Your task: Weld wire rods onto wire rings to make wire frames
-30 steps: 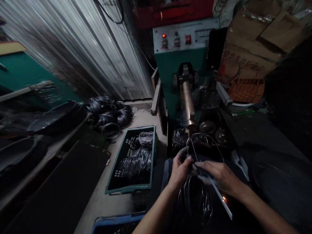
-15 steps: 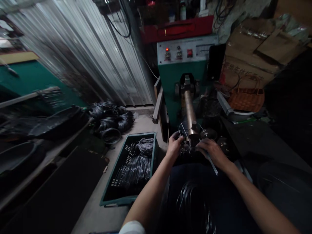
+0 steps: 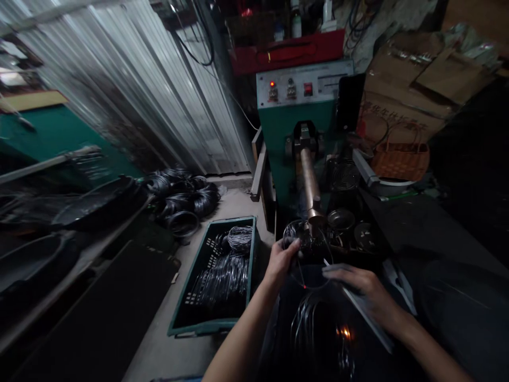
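My left hand (image 3: 281,260) is closed on a thin wire ring (image 3: 318,288), thumb on top, below the tip of a copper-coloured machine arm (image 3: 310,183). A straight wire crosses the ring and ends in a small red-glowing point near its lower edge. My right hand (image 3: 363,289), smeared by motion, is closed around several thin straight wires (image 3: 369,321) slanting down to the right. More wire rings (image 3: 304,323) lie over my dark-clothed lap, where an orange glow shows. The arm comes from a green machine (image 3: 270,119) with a lit control panel.
Left of my legs, a green plastic crate (image 3: 254,265) holds bundled wire pieces. Coils of dark wire (image 3: 204,199) lie on the floor behind it. At right stand a wicker basket (image 3: 401,162) and a cardboard box (image 3: 397,79). A dark board (image 3: 103,307) is at left.
Both hands have drawn back from the copper arm, the ring moving down and toward me. My right hand has swung right with the straight wires. A red-glowing wire end and an orange glow have appeared.
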A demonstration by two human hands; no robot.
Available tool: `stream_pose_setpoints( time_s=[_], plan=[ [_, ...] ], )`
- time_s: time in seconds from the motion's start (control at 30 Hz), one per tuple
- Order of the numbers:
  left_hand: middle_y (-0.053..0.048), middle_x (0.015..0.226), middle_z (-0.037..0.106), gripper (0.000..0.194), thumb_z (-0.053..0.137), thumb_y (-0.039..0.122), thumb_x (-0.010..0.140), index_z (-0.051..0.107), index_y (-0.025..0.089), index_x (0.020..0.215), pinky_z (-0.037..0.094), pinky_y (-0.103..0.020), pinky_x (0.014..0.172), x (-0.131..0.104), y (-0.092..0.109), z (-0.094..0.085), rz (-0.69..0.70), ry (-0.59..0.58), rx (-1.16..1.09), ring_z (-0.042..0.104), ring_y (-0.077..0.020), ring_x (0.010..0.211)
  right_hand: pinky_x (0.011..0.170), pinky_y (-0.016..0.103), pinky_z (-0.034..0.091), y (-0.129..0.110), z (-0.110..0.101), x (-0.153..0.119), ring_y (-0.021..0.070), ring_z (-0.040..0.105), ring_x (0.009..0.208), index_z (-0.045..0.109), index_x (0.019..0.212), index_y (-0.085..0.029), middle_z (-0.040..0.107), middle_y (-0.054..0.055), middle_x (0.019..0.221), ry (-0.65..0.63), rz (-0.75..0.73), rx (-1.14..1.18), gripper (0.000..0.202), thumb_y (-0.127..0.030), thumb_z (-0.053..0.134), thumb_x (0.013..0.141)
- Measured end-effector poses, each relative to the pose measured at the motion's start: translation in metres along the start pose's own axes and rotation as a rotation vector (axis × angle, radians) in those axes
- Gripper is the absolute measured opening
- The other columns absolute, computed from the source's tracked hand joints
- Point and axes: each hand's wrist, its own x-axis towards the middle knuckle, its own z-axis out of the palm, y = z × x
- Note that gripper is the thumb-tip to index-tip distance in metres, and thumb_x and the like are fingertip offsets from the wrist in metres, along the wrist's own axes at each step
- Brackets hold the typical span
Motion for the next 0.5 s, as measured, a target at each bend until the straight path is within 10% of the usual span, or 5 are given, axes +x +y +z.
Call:
stream_pose_setpoints(
  time_s=[0.27, 0.37, 0.5],
  plan=[
    [0.001, 0.045, 0.053, 0.043, 0.072, 0.053, 0.069, 0.058, 0.013, 0.066, 0.028, -0.017, 0.037, -0.074, -0.029, -0.005, -0.130, 0.025, 0.042, 0.040, -0.0053, 0.036, 0.036, 0.020, 0.045, -0.008, 0.005, -0.063, 0.0114, 0.055, 0.038, 0.048, 0.094, -0.022, 0.063, -0.003, 0.063, 0.268, 0.671, 0.562, 0.030, -0.041, 0.068, 0.083],
    [0.000, 0.044, 0.054, 0.043, 0.073, 0.054, 0.068, 0.059, 0.013, 0.066, 0.029, -0.017, 0.038, -0.077, -0.038, -0.009, -0.158, 0.040, 0.067, 0.042, -0.0063, 0.036, 0.031, 0.017, 0.036, -0.014, 0.012, -0.069, 0.0080, 0.046, 0.032, 0.047, 0.084, -0.021, 0.059, -0.005, 0.057, 0.212, 0.673, 0.584, 0.027, -0.043, 0.063, 0.085],
    [0.001, 0.045, 0.054, 0.042, 0.074, 0.053, 0.067, 0.057, 0.014, 0.066, 0.031, -0.018, 0.038, -0.079, -0.039, -0.012, -0.167, 0.036, 0.087, 0.044, -0.0072, 0.036, 0.053, 0.025, 0.054, -0.012, 0.014, -0.072, 0.0155, 0.065, 0.059, 0.062, 0.085, -0.018, 0.067, 0.002, 0.075, 0.108, 0.430, 0.354, 0.021, -0.039, 0.061, 0.087]
  ],
)
